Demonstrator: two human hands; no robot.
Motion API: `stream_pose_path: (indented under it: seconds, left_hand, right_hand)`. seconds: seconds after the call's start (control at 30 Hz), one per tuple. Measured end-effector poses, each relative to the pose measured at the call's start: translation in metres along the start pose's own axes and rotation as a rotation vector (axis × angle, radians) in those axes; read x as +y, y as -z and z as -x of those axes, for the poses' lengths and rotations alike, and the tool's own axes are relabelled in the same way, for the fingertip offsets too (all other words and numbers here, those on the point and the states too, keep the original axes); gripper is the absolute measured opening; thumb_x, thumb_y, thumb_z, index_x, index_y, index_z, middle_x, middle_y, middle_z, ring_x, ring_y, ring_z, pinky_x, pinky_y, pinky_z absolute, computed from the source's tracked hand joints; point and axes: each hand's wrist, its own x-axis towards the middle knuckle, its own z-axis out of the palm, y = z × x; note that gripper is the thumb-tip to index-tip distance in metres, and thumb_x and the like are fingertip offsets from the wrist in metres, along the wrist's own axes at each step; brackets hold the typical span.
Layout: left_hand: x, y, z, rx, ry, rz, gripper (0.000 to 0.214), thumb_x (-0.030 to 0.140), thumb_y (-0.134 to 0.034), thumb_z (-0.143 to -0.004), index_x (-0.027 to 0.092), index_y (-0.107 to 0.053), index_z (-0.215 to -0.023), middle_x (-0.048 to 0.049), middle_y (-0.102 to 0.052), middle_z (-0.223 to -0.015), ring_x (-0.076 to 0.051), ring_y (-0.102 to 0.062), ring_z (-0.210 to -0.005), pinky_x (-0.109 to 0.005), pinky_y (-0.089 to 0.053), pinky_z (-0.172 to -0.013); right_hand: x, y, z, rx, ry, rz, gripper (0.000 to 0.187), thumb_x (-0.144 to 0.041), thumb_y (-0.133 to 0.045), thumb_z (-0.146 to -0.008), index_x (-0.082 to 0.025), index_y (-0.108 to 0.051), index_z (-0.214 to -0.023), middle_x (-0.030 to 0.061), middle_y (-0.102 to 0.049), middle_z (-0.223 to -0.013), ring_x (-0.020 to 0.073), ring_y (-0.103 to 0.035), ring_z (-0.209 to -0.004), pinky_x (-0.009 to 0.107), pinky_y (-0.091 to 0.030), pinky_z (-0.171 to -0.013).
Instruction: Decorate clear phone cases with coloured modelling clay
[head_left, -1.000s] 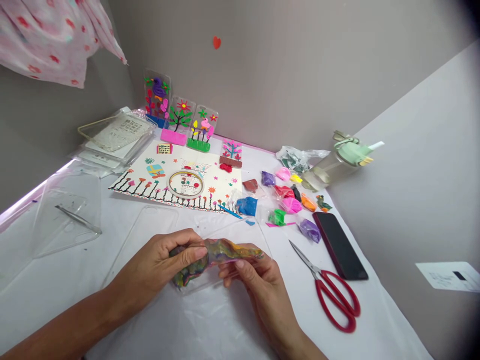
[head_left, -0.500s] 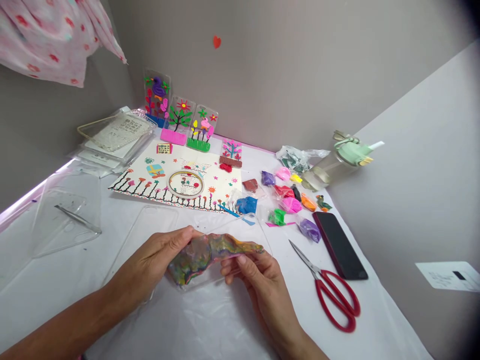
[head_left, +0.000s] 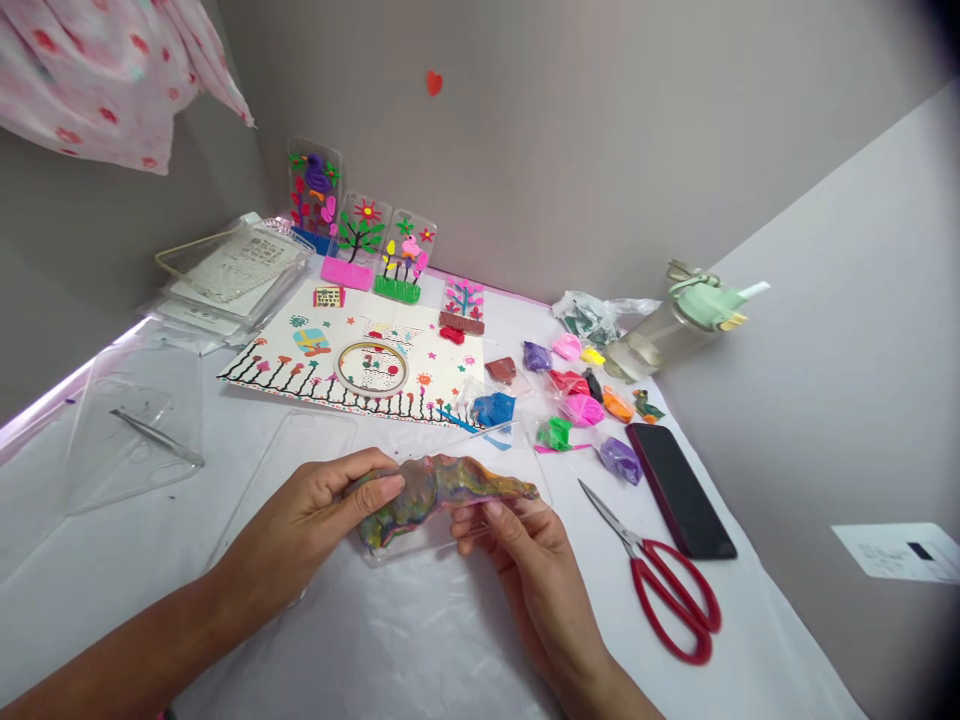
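Both my hands hold a long lump of mixed multicoloured clay (head_left: 442,490) inside a clear plastic bag, low over the white table (head_left: 420,650). My left hand (head_left: 319,525) pinches its left end with the thumb pressed on top. My right hand (head_left: 525,550) grips the right end from beneath, fingers curled round it. A clear phone case (head_left: 300,450) lies flat just behind my left hand.
Red-handled scissors (head_left: 660,580) and a black phone (head_left: 679,490) lie to the right. Small bags of coloured clay (head_left: 577,400) sit behind, with a decorated paper sheet (head_left: 352,365), a tape ring (head_left: 371,368), decorated phone cases (head_left: 360,235) against the wall, clear cases with tweezers (head_left: 154,437) left.
The clay lump has shifted slightly up and to the right between my hands, and my left thumb has come back over its left end.
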Motion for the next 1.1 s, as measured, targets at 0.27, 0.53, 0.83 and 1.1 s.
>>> stream_pose_path:
  seconds: [0.27, 0.53, 0.83, 1.1]
  left_hand:
    - [-0.0036, -0.0020, -0.0001, 0.089, 0.059, 0.036, 0.035, 0.058, -0.062, -0.089, 0.023, -0.066, -0.084, 0.0039, -0.059, -0.077, -0.015, -0.051, -0.074, -0.025, -0.038, -0.067]
    - [-0.0015, -0.0028, -0.0021, 0.013, 0.080, 0.210, 0.031, 0.053, -0.071, -0.086, 0.028, -0.065, -0.103, 0.0033, -0.068, -0.092, -0.016, -0.061, -0.082, -0.024, -0.047, -0.070]
    - [-0.0036, -0.0085, 0.0013, 0.072, 0.052, 0.229, 0.037, 0.042, -0.072, -0.087, 0.035, -0.058, -0.121, 0.0038, -0.072, -0.112, -0.017, -0.068, -0.098, -0.024, -0.053, -0.079]
    - [0.0005, -0.0048, -0.0010, 0.033, 0.095, 0.246, 0.052, 0.044, -0.080, -0.080, 0.037, -0.056, -0.127, 0.0049, -0.072, -0.108, -0.018, -0.068, -0.095, -0.023, -0.054, -0.075]
  right_hand:
    - [0.0025, 0.0008, -0.0003, -0.037, -0.006, -0.014, 0.018, -0.037, -0.077, -0.087, -0.020, -0.082, -0.092, 0.0075, -0.079, -0.087, 0.0156, -0.067, -0.075, 0.027, -0.054, -0.070]
    - [0.0019, 0.0002, 0.0007, -0.048, -0.008, -0.025, 0.020, -0.039, -0.077, -0.087, -0.020, -0.083, -0.091, 0.0071, -0.078, -0.086, 0.0157, -0.067, -0.075, 0.027, -0.054, -0.071]
    - [0.0034, 0.0026, -0.0007, -0.029, 0.000, -0.020, 0.020, -0.039, -0.075, -0.088, -0.021, -0.083, -0.087, 0.0065, -0.079, -0.086, 0.0152, -0.067, -0.074, 0.027, -0.054, -0.070]
    - [0.0015, 0.0017, -0.0005, -0.016, -0.008, -0.021, 0.020, -0.040, -0.076, -0.086, -0.021, -0.083, -0.085, 0.0066, -0.078, -0.085, 0.0166, -0.067, -0.074, 0.029, -0.053, -0.071]
